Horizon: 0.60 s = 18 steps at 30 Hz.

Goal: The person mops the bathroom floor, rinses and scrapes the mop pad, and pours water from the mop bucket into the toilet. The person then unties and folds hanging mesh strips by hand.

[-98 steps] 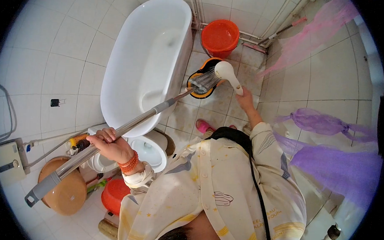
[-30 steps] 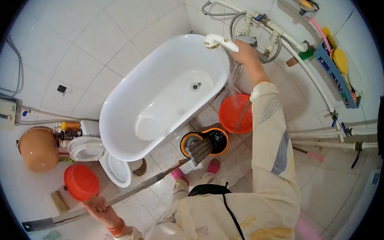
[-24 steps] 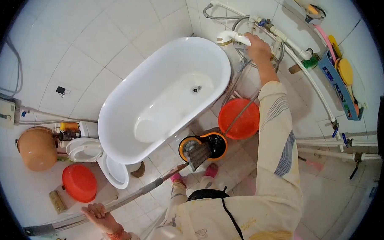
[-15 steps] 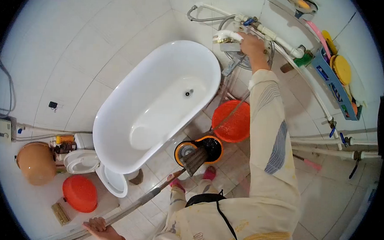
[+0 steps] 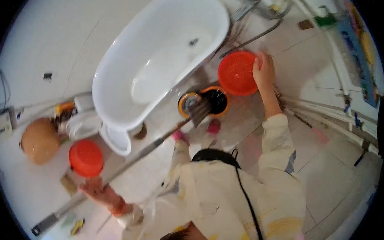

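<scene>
My left hand [image 5: 97, 192] is around the long handle of a mop [image 5: 146, 150], which slants from the lower left up to its flat grey head. That mop head [image 5: 199, 111] is over a mop bucket [image 5: 220, 103] with black wells and orange rims. At the upper right, my right hand [image 5: 264, 71] grips the rim of a red basin [image 5: 238, 75], thumb on the inner side; the fingers are blurred. The basin appears to hold water and sits on the tiled floor beside the bucket.
A white bathtub [image 5: 149, 82] stands along the wall. Left are another red basin [image 5: 86, 157], a tan bucket [image 5: 41, 141] and a white basin [image 5: 116, 139]. White pipes [image 5: 327, 111] run along the right wall, below a blue rack [image 5: 355, 51]. My pink-shod feet are near the bucket.
My right hand has left the shower tap fittings and come down to the red basin's rim. The view has tilted down, and the mop's handle end now shows.
</scene>
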{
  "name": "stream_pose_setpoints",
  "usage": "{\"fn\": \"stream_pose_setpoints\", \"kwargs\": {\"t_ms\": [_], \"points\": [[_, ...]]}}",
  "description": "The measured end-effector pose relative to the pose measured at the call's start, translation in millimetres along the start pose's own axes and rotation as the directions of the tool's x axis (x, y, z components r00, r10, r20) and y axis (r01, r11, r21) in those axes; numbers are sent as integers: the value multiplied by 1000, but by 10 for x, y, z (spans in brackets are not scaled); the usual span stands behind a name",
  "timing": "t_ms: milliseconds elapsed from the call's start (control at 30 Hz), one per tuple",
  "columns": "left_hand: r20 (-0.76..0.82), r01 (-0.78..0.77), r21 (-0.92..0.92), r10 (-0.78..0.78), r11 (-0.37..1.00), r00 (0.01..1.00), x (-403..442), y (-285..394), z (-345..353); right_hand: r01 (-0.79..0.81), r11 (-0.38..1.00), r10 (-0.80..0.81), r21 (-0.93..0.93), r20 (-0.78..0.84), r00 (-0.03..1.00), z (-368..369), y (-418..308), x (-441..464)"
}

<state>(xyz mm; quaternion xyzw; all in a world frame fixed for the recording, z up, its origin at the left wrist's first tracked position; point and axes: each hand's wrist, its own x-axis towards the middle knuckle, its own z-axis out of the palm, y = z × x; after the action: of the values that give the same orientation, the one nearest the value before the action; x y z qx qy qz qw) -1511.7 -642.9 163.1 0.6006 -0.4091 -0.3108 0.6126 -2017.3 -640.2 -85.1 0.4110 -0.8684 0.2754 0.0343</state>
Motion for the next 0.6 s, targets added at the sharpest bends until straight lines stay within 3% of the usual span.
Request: {"fn": "stream_pose_setpoints", "kwargs": {"t_ms": [33, 67, 100, 133, 200, 267, 333, 367, 400, 433, 467, 533, 600], "points": [[-51, 5, -22, -6, 1000, 999, 13, -10, -12, -2, 989, -15, 147, 114, 993, 158, 72, -409], [46, 3, -126, 3, 992, 999, 16, -41, 9, -10, 957, -51, 290, 203, 978, 326, 82, -817], [114, 25, -200, -2, 980, 993, 9, -40, -90, -107, 917, -61, 384, 400, 914, 429, 6, -1270], [74, 18, -182, -4, 983, 997, 0, -13, -53, -217, 868, -89, 447, 570, 817, 511, -112, -1679], [97, -15, -176, 33, 984, 995, 92, -82, -80, -293, 876, -155, 383, 798, 582, 788, -501, -2290], [160, -17, -215, 52, 976, 986, 93, -108, -207, -399, 808, -235, 433, 859, 456, 792, -1041, -2772], [214, -14, -246, 68, 969, 974, 173, -97, -259, -763, 634, -135, 125, 990, 50, 755, -1635, -2904], [240, -15, -250, 77, 968, 968, 237, -115, -344, -760, 637, -137, 128, 989, 51, 783, -1906, -2976], [268, -14, -256, 85, 967, 960, 280, -141, -435, -906, 410, -112, -107, 980, -167, 817, -2134, -3056], [263, -10, -256, 80, 967, 962, 243, -198, -508, -925, 146, -150, -351, 917, -371, 871, -2246, -3162], [266, -3, -262, 75, 965, 961, 289, -240, -627, -926, 143, -141, -349, 919, -368, 932, -2377, -3267], [379, 64, -364, 85, 929, 922, 385, -404, -914, -950, -132, -47, -283, 959, -279, 1128, -2583, -3442], [430, 79, -385, 104, 919, 897, 520, -549, -1187, -947, -171, 59, -272, 956, -286, 1267, -2761, -3569]]}}
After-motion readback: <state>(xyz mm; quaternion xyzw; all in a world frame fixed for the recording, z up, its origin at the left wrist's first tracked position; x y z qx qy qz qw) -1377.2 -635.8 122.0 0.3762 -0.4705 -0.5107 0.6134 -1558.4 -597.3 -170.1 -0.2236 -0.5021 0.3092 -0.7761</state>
